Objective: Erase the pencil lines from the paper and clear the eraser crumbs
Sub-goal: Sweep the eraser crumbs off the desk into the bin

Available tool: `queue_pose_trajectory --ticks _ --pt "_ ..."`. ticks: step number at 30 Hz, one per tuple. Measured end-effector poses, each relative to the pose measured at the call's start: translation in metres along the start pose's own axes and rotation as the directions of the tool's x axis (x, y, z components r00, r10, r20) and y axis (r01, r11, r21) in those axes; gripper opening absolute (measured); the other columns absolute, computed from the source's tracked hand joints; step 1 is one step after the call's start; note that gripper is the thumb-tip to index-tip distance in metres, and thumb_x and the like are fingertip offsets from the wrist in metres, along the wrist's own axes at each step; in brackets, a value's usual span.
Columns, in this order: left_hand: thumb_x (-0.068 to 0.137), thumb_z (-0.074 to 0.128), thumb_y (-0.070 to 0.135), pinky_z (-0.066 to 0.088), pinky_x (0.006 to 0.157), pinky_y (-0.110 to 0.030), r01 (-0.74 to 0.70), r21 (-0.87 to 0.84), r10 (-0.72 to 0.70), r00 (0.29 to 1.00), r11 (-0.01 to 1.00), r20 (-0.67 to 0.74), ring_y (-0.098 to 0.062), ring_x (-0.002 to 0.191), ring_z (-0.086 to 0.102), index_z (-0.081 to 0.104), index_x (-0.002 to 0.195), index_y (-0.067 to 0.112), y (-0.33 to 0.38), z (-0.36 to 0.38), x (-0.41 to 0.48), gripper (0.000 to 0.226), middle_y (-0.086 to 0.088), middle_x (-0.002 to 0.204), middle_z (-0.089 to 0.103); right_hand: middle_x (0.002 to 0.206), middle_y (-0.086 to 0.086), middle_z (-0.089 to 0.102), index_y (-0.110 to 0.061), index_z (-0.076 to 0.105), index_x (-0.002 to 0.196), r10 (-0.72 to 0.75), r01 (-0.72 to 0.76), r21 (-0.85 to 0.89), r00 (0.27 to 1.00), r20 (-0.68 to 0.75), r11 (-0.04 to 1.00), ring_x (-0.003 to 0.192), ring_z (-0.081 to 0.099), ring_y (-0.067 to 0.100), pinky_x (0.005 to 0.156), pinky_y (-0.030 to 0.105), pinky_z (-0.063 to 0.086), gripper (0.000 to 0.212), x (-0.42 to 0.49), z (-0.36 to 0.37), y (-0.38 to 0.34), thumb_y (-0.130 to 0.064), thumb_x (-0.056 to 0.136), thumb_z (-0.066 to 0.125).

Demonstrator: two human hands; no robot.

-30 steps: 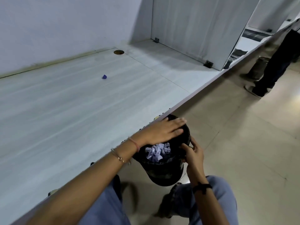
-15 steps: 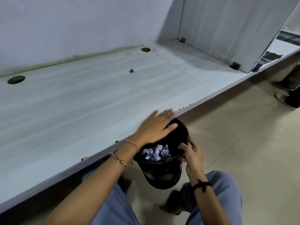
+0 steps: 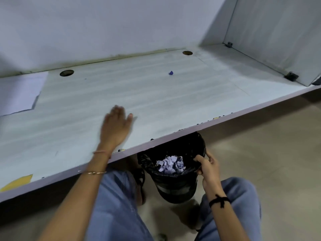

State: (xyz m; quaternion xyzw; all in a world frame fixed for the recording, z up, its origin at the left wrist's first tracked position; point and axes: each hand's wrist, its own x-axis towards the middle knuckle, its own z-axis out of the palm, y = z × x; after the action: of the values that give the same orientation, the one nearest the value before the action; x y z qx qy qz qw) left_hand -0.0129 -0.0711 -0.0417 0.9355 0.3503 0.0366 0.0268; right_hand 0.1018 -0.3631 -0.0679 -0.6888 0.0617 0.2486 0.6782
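Head view blurs left hand (image 3: 115, 127); desk (image 3: 173, 105) hides bin (image 3: 173, 186)'s far rim.

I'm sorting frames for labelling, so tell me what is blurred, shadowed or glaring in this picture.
Head view: the left hand is smeared by motion blur over the desk, its outline indistinct; the right hand holding the bin rim is sharp; the floor under the desk lies in deep shadow; lighting is dim and bluish, with no glare.

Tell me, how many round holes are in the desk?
2. One round hole is near the back wall, just right of the sheet of paper. The other is farther right along the back edge of the desk. More may lie outside the view.
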Motion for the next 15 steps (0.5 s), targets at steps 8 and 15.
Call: queue_pose_trajectory --ticks 8,15 --pt "0.103 0.010 0.048 -0.004 0.122 -0.030 -0.458 -0.420 0.525 0.849 0.783 0.053 -0.006 0.149 -0.005 0.002 0.155 0.017 0.152 -0.014 -0.050 0.061 0.003 0.163 -0.003 0.042 -0.008 0.047 -0.024 0.059 0.119 -0.072 0.072 -0.021 0.997 0.013 0.997 0.033 0.029 0.008 0.033 0.020 0.026 0.049 -0.005 0.002 -0.006 0.008 0.082 0.055" --pt "0.097 0.004 0.057 0.005 0.120 -0.044 -0.032 -0.231 0.018 0.998 0.972 -0.062 -0.025 0.150 0.007 0.016 0.153 0.002 0.017 0.000 0.002 0.079 -0.016 0.162 0.010 0.054 0.003 0.048 -0.014 0.058 0.129 -0.069 0.069 -0.029 0.998 0.008 0.997 0.039 0.030 0.012 0.034 0.021 0.027 0.052 0.005 -0.002 0.001 0.006 0.081 0.057"
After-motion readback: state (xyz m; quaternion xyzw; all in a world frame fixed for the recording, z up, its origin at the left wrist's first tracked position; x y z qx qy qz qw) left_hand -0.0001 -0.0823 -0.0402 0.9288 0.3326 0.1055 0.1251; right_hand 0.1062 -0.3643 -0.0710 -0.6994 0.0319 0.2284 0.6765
